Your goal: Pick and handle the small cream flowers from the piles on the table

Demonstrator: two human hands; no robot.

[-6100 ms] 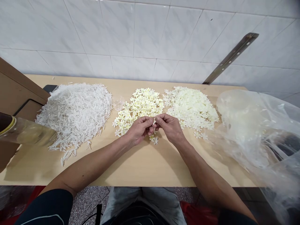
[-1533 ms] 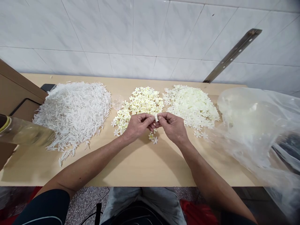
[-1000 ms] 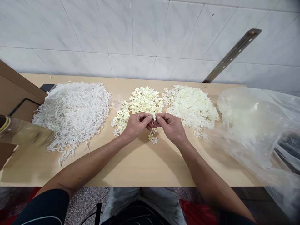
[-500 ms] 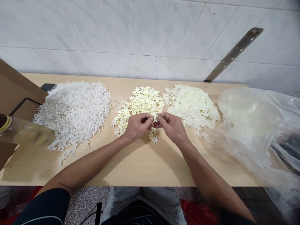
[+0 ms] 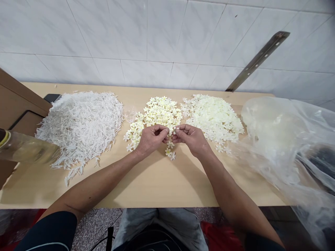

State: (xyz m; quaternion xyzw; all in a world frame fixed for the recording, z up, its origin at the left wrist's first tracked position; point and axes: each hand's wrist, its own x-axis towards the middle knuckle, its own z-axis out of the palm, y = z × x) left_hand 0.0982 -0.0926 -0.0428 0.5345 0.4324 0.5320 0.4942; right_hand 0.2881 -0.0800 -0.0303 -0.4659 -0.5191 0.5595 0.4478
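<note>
My left hand (image 5: pixel 154 138) and my right hand (image 5: pixel 191 138) face each other over the middle of the table, fingertips a little apart. A small white artificial flower (image 5: pixel 175 130) sits at the pinched fingertips of my right hand. My left thumb and forefinger are pressed together too, and what they hold is hidden or too small to name. Behind the hands spreads a pile of white flowers with yellow centres (image 5: pixel 162 111). Several loose flowers (image 5: pixel 168 152) lie just below the fingertips.
Thin white stem-like pieces (image 5: pixel 83 122) are heaped at left, beside a bottle of yellowish liquid (image 5: pixel 34 148). Plain pale flowers (image 5: pixel 216 116) form a pile at right. A clear plastic bag (image 5: pixel 277 136) covers the right end. A metal bracket (image 5: pixel 258 62) leans on the tiled wall.
The fingertips of my two hands have drawn slightly apart, with the flower staying by the right hand. The view has shifted a little; the piles look the same.
</note>
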